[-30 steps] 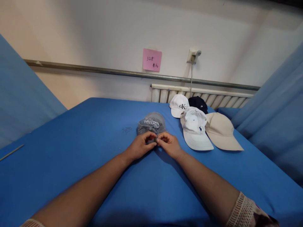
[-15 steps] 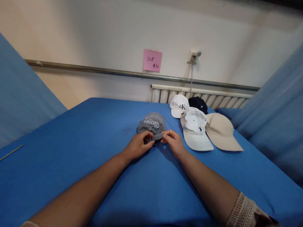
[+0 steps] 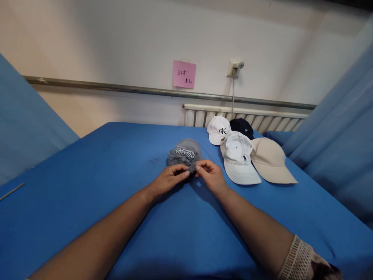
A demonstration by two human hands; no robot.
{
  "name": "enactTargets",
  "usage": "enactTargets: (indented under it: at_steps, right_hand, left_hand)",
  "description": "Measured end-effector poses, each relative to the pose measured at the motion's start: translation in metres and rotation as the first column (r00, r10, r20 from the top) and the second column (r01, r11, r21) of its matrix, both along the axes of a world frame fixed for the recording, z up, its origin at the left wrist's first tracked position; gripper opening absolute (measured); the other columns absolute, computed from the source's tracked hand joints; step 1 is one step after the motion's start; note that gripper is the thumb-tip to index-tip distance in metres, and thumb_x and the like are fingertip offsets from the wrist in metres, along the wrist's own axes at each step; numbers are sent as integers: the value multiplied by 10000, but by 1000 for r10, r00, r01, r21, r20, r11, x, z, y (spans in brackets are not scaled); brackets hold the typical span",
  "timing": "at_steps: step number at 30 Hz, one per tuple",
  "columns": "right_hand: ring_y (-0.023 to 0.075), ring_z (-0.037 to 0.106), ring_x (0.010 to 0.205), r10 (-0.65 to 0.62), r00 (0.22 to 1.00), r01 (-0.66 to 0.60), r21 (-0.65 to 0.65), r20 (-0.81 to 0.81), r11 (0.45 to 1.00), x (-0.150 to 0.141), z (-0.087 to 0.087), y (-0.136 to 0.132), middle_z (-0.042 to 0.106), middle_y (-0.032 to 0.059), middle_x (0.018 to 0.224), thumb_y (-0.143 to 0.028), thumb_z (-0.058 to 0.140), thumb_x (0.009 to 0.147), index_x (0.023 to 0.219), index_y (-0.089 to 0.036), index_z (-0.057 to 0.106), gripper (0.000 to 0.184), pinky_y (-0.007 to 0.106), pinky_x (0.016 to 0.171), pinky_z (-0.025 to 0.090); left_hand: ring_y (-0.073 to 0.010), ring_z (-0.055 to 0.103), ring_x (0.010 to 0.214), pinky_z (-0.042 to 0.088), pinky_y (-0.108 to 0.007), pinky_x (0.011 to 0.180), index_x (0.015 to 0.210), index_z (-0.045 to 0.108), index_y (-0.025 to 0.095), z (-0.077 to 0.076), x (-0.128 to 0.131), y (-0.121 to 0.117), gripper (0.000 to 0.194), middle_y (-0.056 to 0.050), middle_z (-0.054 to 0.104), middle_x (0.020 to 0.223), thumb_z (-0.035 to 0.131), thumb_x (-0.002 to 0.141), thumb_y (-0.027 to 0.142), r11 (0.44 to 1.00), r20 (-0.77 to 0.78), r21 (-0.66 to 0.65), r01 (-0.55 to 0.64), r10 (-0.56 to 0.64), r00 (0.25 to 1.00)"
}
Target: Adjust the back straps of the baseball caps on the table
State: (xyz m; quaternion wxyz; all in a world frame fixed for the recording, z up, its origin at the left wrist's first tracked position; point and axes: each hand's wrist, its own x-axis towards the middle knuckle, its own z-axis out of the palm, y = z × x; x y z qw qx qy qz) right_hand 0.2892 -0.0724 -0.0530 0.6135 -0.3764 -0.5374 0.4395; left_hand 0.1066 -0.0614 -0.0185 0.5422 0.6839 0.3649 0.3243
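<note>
A grey baseball cap (image 3: pixel 185 149) with white lettering lies on the blue-covered table, its back strap (image 3: pixel 191 168) turned toward me. My left hand (image 3: pixel 169 179) pinches the strap from the left between thumb and fingers. From the other side, my right hand (image 3: pixel 212 175) grips the strap's right part, close to the left fingertips. The fingers partly cover the strap, so how it is fastened cannot be made out.
To the right sit a white cap with dark letters (image 3: pixel 218 130), a navy cap (image 3: pixel 242 127), a white cap with a small blue emblem (image 3: pixel 238 155) and a beige cap (image 3: pixel 271 159). A thin stick (image 3: pixel 12 191) lies far left. Behind are a radiator (image 3: pixel 199 116) and blue curtains (image 3: pixel 344 128).
My hands have come closer together on the strap, and less of it shows between them. The grey cap has stayed on the table; the whole view has shifted slightly.
</note>
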Motion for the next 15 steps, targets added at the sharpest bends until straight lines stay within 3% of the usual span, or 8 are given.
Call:
enactTargets:
  at_steps: [4,8,12,15]
  right_hand:
    - [115,597,595,21,996,-24,38,87,999,0,-1,-3,692,43,979,-370,652,797,951,-220,695,220,282,590,522]
    - [103,589,622,101,953,-136,105,286,985,1,-8,-2,608,64,1270,-251,617,822,1189,-283,648,370,280,596,531]
    - [158,619,820,158,907,-225,134,390,965,0,-17,2,585,68,1287,-185,613,827,1285,-302,580,475,290,674,548]
    - [158,631,789,160,904,-216,99,397,971,-1,-19,5,609,78,1187,-205,600,848,1259,-278,596,418,310,687,550]
  left_hand:
    - [-143,558,740,432,-284,704,830,678,163,-3,-2,3,271,-40,651,811,682,803,432,996,87,-86,-39,46,995]
    - [-142,552,710,432,-282,686,813,672,157,-5,-4,6,283,-41,641,785,709,781,436,988,152,-150,-44,67,986]
    - [-156,562,738,438,-287,701,852,699,151,-5,-6,6,298,-58,655,812,729,761,434,984,159,-177,-17,46,986]
    - [-149,555,727,428,-285,707,803,693,157,-5,-6,6,277,-44,647,786,723,767,431,982,156,-191,-2,33,987]
